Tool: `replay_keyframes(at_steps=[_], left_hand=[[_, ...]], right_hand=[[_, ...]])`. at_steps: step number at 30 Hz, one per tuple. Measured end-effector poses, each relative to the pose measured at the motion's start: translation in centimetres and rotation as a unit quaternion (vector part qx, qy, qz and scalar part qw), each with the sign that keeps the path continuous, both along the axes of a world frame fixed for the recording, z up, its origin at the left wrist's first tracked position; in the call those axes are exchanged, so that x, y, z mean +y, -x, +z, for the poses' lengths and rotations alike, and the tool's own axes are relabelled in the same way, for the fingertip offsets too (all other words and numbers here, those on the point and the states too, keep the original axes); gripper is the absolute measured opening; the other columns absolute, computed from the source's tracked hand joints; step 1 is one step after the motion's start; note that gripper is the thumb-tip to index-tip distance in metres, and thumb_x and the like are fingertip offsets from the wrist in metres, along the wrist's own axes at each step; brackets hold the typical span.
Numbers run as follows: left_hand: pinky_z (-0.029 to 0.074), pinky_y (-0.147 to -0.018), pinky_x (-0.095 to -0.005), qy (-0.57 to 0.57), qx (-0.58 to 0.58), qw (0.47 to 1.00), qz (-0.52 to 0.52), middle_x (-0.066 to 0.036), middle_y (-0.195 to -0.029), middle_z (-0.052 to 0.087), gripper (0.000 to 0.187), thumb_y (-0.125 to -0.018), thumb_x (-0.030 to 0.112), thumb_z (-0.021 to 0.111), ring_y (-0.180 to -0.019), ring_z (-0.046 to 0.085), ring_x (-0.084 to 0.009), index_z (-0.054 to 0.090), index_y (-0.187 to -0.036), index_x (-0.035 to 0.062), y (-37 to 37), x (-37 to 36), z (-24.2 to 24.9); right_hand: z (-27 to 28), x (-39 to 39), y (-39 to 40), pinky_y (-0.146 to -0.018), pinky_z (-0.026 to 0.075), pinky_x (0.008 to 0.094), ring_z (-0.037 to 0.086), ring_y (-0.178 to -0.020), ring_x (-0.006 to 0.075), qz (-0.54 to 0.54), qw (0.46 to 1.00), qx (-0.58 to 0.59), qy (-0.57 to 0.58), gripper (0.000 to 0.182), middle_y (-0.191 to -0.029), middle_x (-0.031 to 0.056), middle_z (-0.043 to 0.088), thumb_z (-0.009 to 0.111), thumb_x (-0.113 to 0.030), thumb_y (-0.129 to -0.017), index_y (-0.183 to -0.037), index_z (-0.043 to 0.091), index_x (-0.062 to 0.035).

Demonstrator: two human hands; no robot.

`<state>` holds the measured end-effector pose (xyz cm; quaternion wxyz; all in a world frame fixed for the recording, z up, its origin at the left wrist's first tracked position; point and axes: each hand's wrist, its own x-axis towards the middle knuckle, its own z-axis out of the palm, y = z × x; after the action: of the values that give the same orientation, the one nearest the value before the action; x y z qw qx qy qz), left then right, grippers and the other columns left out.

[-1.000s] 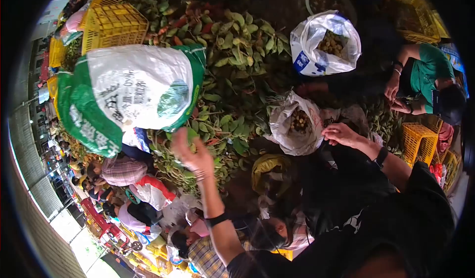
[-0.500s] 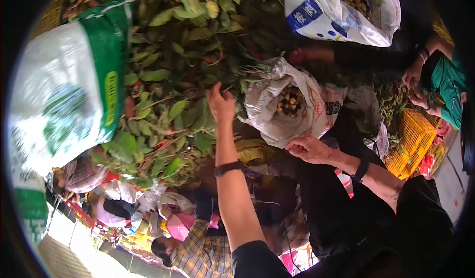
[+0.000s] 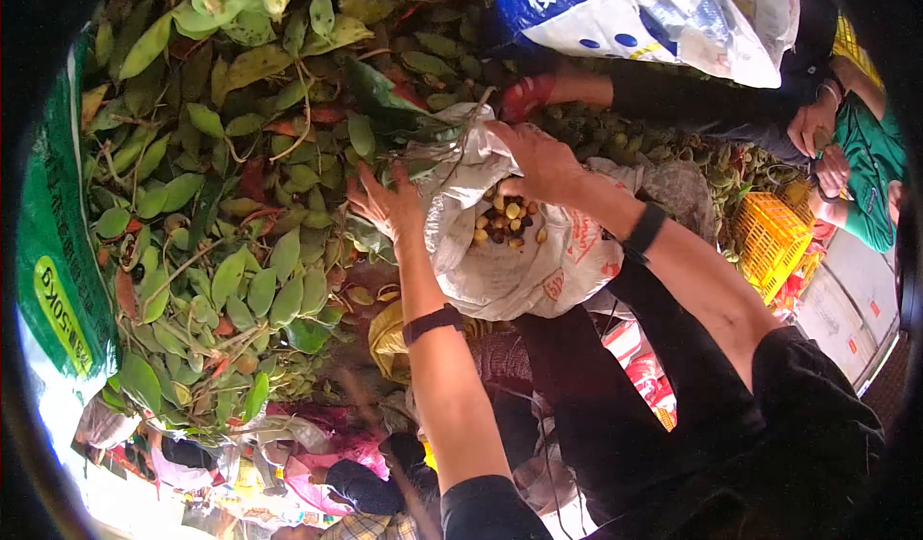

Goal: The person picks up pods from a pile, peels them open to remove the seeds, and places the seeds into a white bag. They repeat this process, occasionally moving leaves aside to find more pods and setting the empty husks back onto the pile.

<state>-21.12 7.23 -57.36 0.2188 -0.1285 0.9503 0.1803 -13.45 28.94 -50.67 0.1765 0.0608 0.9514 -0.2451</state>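
Note:
A pile of flat, green, leaf-like pods lies under and beside my left hand. That hand is at the pile's edge with its fingers spread, just left of a white woven sack. Small round yellow and brown nut-like pieces lie in the sack's open mouth. Across the sack's upper rim reaches my right hand, its fingers over the edge and its thumb inside. It appears to grip the rim; the fingertips are partly hidden.
A green-and-white bag stands at the left, a blue-and-white bag at the top. Another person's leg with a red shoe stretches beyond the sack. A yellow crate sits at the right. People sit in the background below.
My right hand has moved from the sack's lower rim up to its upper rim. My left hand has shifted left and down, nearer the sack's side. The view has tilted and moved closer.

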Motion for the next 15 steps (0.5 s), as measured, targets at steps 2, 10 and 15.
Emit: replay_keyframes(at_steps=[2,10,15], left_hand=[[0.033,-0.100,-0.0482,0.038,-0.008,0.999,0.017,-0.023,-0.136,0.035,0.067,-0.083,0.044,0.063,-0.121,0.037,-0.0371,0.044,-0.135,0.0077,0.3,-1.0,-1.0],[0.038,-0.098,-0.0536,0.060,-0.089,0.994,-0.019,-0.020,-0.140,0.037,0.070,-0.080,0.052,0.064,-0.128,0.035,-0.0387,0.052,-0.127,0.0014,4.1,-0.5,-2.5],[0.048,-0.089,-0.0350,-0.387,-0.041,0.843,0.371,-0.015,-0.107,0.062,0.035,-0.084,0.014,0.068,-0.103,0.058,-0.0248,0.057,-0.115,0.0000,1.2,-1.6,4.8]], right_hand=[[-3.0,-0.2,-1.9,-0.074,0.052,0.0434,0.061,-0.092,0.0356,-0.014,0.979,-0.164,0.122,0.055,-0.109,0.0199,0.060,0.059,-0.010,-0.076,-0.129,0.045,-0.0073],[4.5,0.4,-9.3,-0.068,0.048,0.0457,0.064,-0.078,0.0331,0.174,0.886,-0.395,0.167,0.033,-0.073,0.0130,0.064,0.065,-0.017,-0.068,-0.102,0.063,-0.0185],[3.0,1.4,-9.8,-0.080,0.046,0.0436,0.060,-0.097,0.0317,0.136,0.898,-0.386,0.164,0.045,-0.103,0.0139,0.062,0.069,-0.030,-0.071,-0.114,0.057,-0.0203]])
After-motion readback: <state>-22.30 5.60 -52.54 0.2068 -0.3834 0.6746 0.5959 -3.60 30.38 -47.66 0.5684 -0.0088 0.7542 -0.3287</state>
